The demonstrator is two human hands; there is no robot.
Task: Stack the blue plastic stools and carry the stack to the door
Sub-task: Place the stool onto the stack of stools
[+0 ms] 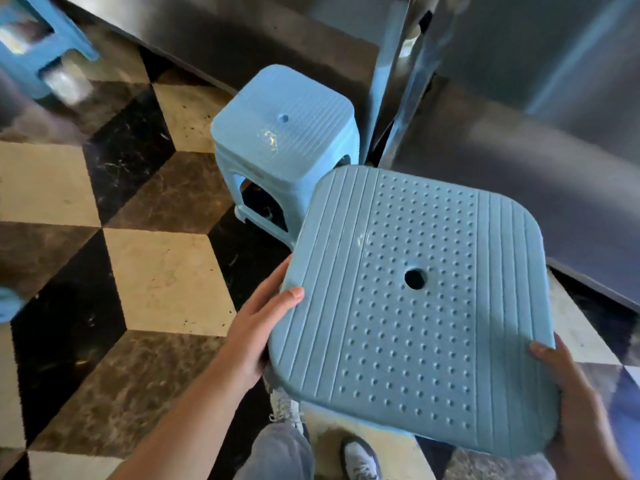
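The held stool (412, 306) is up off the floor, its dotted and ribbed seat facing the camera, and it sits just in front of and to the right of the standing stool (282, 133), which I take as the landmark. That standing stool rests on the checkered floor (162, 282) close against a steel cabinet (519, 98) behind it. 1 more blue stool (38, 46) shows blurred, well apart to the far left of the standing stool.

The held stool looks like light, stiff moulded plastic, so 2 hands at opposite seat edges should manage it easily. The ribbed rim probably gives a fair hold, though smooth plastic may slip if gripped loosely. The legs are hidden beneath the seat, so how they line up with the standing stool cannot be told.

The left hand (263, 327) clasps the seat's left edge, thumb lying on top and fingers curled out of sight underneath, forearm reaching in from the lower left. The right hand (568, 393) clasps the near right corner the same way, thumb tip on the rim. Both wrists tilt the seat slightly toward the standing stool, likely to lower it on.
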